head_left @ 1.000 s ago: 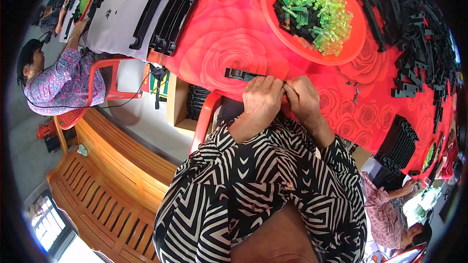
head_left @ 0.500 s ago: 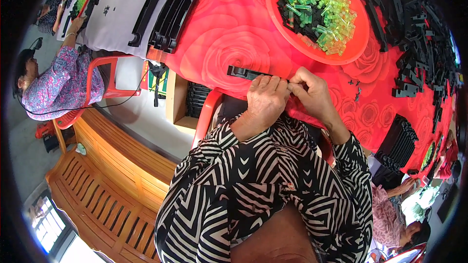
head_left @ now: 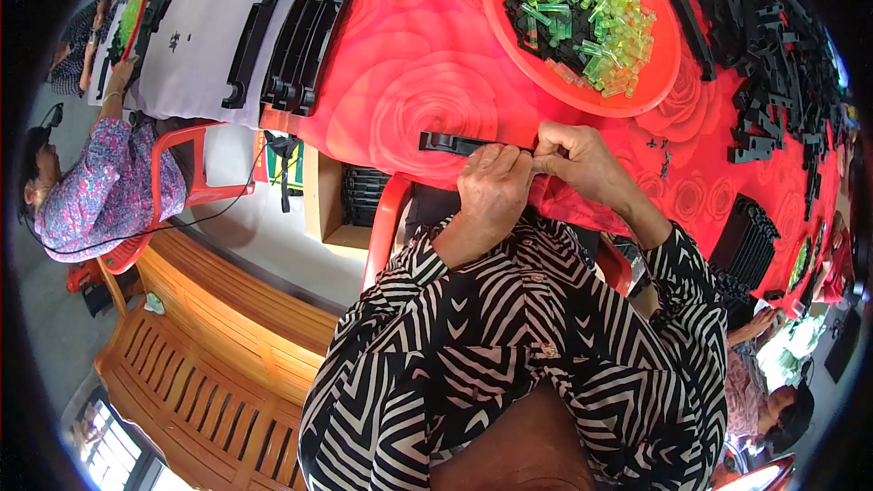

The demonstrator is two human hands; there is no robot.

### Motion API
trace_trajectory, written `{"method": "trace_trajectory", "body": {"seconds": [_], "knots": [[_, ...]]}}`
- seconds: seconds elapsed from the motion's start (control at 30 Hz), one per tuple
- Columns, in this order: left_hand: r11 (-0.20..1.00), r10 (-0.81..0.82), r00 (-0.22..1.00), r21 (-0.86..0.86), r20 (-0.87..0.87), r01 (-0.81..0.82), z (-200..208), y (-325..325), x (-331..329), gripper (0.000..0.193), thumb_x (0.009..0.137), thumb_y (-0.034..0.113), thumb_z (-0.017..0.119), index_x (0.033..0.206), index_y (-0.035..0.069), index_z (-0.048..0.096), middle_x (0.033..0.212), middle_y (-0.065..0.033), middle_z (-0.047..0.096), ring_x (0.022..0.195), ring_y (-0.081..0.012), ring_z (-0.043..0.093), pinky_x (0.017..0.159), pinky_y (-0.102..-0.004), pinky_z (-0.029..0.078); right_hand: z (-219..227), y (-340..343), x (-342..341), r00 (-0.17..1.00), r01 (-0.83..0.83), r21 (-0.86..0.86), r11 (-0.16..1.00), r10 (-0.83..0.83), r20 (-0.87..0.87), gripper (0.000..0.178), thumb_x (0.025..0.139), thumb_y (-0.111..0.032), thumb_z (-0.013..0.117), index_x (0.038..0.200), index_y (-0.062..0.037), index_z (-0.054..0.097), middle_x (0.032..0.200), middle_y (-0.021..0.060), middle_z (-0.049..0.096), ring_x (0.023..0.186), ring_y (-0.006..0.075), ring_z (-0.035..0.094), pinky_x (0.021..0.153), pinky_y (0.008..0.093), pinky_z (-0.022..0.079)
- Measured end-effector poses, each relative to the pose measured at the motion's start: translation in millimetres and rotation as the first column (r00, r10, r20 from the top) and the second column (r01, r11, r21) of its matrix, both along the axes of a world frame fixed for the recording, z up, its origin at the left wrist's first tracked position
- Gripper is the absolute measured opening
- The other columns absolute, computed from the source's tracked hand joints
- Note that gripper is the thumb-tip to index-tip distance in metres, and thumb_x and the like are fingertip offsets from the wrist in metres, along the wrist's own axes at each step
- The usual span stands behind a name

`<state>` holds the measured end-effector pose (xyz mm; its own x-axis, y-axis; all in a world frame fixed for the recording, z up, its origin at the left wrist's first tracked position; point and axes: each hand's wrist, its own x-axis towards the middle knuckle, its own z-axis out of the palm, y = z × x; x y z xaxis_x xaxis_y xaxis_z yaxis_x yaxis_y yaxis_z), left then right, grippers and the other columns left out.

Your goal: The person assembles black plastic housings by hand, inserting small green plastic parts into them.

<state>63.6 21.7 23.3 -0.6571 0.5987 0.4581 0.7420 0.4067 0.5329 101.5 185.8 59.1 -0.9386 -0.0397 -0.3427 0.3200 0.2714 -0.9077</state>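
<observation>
My left hand (head_left: 494, 189) is closed over a long black plastic part (head_left: 444, 143), whose left end sticks out past my fingers above the red cloth. Beside it, my right hand (head_left: 584, 164) is pinched at the part's right end, thumb and forefinger together. Whatever sits between those fingertips is too small or hidden to make out. Beyond my hands, a round red basin (head_left: 671, 91) holds yellow-green translucent tubes (head_left: 627, 27) and small black pieces (head_left: 526, 20).
A row of black plastic parts (head_left: 309, 45) lies at the left. Many loose black parts (head_left: 773, 64) are heaped at the right, above a stacked bundle (head_left: 744, 241). A wooden bench (head_left: 209, 382) and red chair (head_left: 168, 164) stand left. Other people sit at both sides.
My right hand has shifted slightly, its fingers drawn closer over the part's right end. The left hand keeps its hold. The whole view has moved a little.
</observation>
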Motion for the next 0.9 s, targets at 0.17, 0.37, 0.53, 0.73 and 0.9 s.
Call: {"method": "trace_trajectory", "body": {"seconds": [0.17,0.37,0.53,0.73,0.9], "knots": [[1.0,-0.022,0.999,-0.01,-0.03,0.021,1.0,-0.5,-2.9,0.021,0.067,0.013,0.074,0.071,0.007,0.054,0.068,-0.0063,0.052,0.065,-0.0245,0.058,0.058,-0.0364,0.048,-5.3,-0.8,5.5,0.998,0.019,0.071,0.997,-0.014,-0.063,0.023,0.081,0.0,0.067,0.073,-0.0012,0.045,0.069,-0.0027,0.042,0.065,0.0064,0.04,0.058,0.0253,0.037],[0.982,-0.166,0.981,-0.071,0.104,0.174,13.9,-10.0,-13.8,0.016,0.074,0.013,0.071,0.075,0.006,0.057,0.07,-0.008,0.056,0.069,-0.0263,0.06,0.064,-0.0365,0.05,-6.7,-0.6,13.5,0.988,0.05,-0.013,0.999,-0.052,-0.143,0.012,0.085,-0.002,0.063,0.081,-0.0001,0.052,0.072,-0.0003,0.046,0.069,0.0078,0.045,0.062,0.0245,0.04],[0.989,-0.131,0.974,0.093,0.185,0.115,27.6,-36.6,-31.8,0.01,0.081,0.007,0.07,0.088,0.001,0.066,0.083,-0.0121,0.066,0.08,-0.0292,0.065,0.072,-0.0362,0.052,3.2,-2.6,31.0,0.926,0.211,0.005,0.977,-0.198,-0.323,0.005,0.088,-0.002,0.061,0.086,-0.0009,0.057,0.074,-0.0011,0.052,0.068,0.008,0.047,0.062,0.0248,0.041],[0.996,-0.066,0.996,-0.049,0.065,0.069,39.1,-49.2,-53.9,0.024,0.075,0.008,0.072,0.097,0.001,0.065,0.097,-0.0132,0.065,0.098,-0.0309,0.06,0.087,-0.041,0.047,-6.7,14.7,65.9,0.651,0.609,-0.046,0.791,-0.533,-0.541,0.004,0.089,0.0,0.062,0.091,0.0,0.059,0.085,0.0007,0.055,0.078,0.0078,0.052,0.073,0.0221,0.044],[0.966,-0.152,0.986,-0.2,0.075,0.164,36.5,-43.5,-51.9,0.042,0.071,0.011,0.075,0.11,0.004,0.063,0.116,-0.0112,0.06,0.109,-0.0325,0.053,0.093,-0.0433,0.042,-42.2,19.2,80.9,0.513,0.72,-0.243,0.65,-0.734,-0.446,0.002,0.091,-0.001,0.06,0.092,-0.0016,0.058,0.081,0.0008,0.058,0.072,0.0061,0.052,0.069,0.0201,0.043]]}}
